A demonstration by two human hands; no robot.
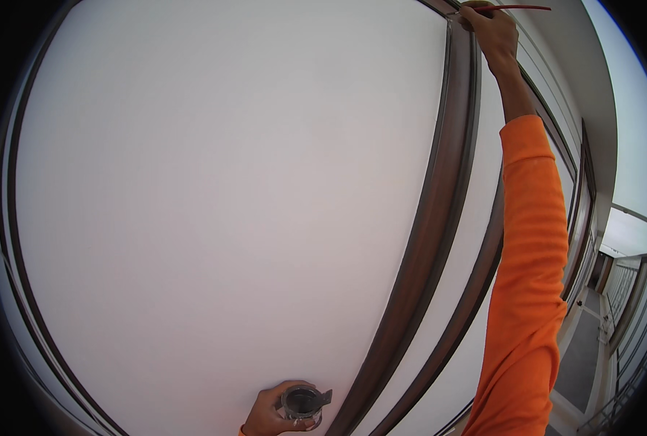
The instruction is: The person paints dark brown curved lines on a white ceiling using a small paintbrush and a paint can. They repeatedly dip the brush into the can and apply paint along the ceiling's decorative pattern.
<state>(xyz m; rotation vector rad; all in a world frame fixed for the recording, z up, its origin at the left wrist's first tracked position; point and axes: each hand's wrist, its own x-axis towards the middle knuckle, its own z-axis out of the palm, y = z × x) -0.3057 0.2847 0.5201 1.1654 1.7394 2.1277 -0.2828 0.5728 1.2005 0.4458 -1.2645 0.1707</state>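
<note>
Raised to the upper right, my right hand (492, 33) is closed round a thin paintbrush with a red handle (530, 7). The brush end is mostly hidden by my fingers, beside the top corner of a dark brown wooden frame (434, 232). I cannot tell whether the bristles touch the wood. Low down at the bottom of the view, my left hand (267, 410) grips a small clear cup (288, 402). Its inside looks dark, and a dark flat tab (326, 398) sticks out at its rim.
A large white panel (214, 203) fills the middle and left, edged by dark trim (13, 182). Another brown strip (450, 338) runs right of the frame. Far right, a walkway (581, 356) with a metal railing (632, 305) stretches away.
</note>
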